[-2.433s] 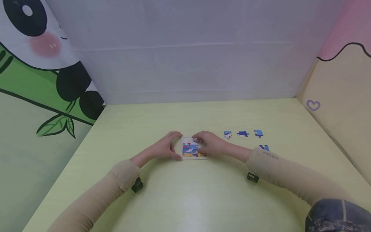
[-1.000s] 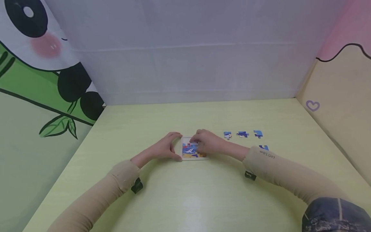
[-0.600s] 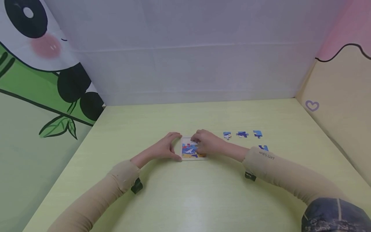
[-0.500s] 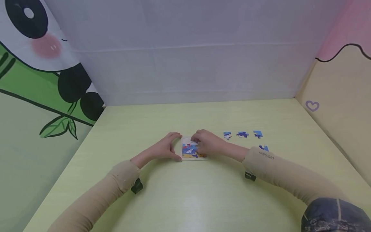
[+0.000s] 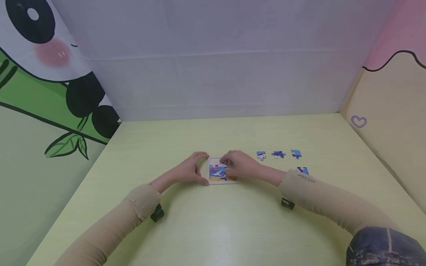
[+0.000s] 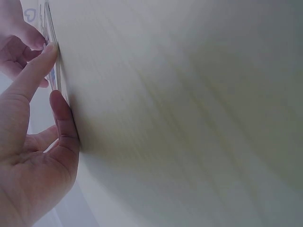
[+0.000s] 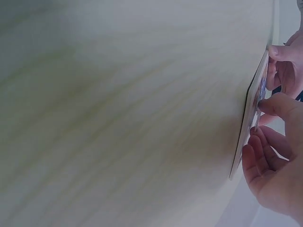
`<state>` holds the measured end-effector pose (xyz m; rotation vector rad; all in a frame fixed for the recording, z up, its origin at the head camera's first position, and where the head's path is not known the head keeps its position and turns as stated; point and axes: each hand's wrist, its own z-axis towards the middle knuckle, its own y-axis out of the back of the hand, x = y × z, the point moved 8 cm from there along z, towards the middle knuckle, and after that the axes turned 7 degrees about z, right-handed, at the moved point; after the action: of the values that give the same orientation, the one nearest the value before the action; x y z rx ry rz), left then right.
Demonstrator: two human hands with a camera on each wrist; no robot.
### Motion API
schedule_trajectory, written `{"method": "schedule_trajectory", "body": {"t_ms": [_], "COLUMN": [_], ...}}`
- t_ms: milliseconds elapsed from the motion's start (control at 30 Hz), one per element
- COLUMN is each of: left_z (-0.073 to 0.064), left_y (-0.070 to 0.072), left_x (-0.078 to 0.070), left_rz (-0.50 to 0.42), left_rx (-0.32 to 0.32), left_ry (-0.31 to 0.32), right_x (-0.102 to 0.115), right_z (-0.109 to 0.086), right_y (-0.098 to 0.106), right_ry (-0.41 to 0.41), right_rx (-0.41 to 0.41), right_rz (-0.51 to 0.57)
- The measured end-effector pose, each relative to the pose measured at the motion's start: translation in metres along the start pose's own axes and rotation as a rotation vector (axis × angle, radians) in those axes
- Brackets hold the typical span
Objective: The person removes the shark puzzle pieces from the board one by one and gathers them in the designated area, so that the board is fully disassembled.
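Note:
A small puzzle board [image 5: 223, 182] with a white frame lies flat on the table, its blue, red and yellow picture partly filled. My left hand [image 5: 188, 169] holds the board's left edge, thumb at the near corner and fingertips at the far one. Over the right part of the board, my right hand [image 5: 244, 165] pinches a puzzle piece [image 7: 256, 122] between thumb and fingers. That piece shows edge-on in the right wrist view, and its picture is hidden. The right hand also covers the board's right side in the head view.
Right of the board lie loose blue puzzle pieces: a white-and-blue one [image 5: 261, 155], a dark blue one [image 5: 278, 154], a light blue one [image 5: 296, 153] and a nearer one [image 5: 303, 170] partly behind the right sleeve. A pale wall cloth [image 5: 213, 81] stands behind the table.
My right hand has shifted left over the board, then turned slightly and drawn a little back right, fingers still together. The left hand and the loose pieces stay in place.

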<state>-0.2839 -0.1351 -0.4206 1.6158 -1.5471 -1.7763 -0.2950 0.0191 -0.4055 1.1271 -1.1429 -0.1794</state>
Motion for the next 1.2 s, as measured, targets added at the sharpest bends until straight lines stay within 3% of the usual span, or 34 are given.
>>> {"method": "schedule_trajectory", "body": {"t_ms": [167,433,1200], "left_z": [0.0,0.002,0.004], "left_y": [0.0,-0.001,-0.002], "left_x": [0.001,0.006,0.006], "left_rz": [0.009,0.01,0.012], "left_rx": [0.0,0.002,0.0], "left_ry": [0.0,0.021,0.018], "right_x": [0.0,-0.011,-0.041], "right_z": [-0.005,-0.013,-0.066], "right_y": [0.005,0.012,0.046], "right_ry": [0.007,0.001,0.005], "right_rx": [-0.019,-0.037,-0.09], "right_rz": [0.062,0.066,-0.058]}}
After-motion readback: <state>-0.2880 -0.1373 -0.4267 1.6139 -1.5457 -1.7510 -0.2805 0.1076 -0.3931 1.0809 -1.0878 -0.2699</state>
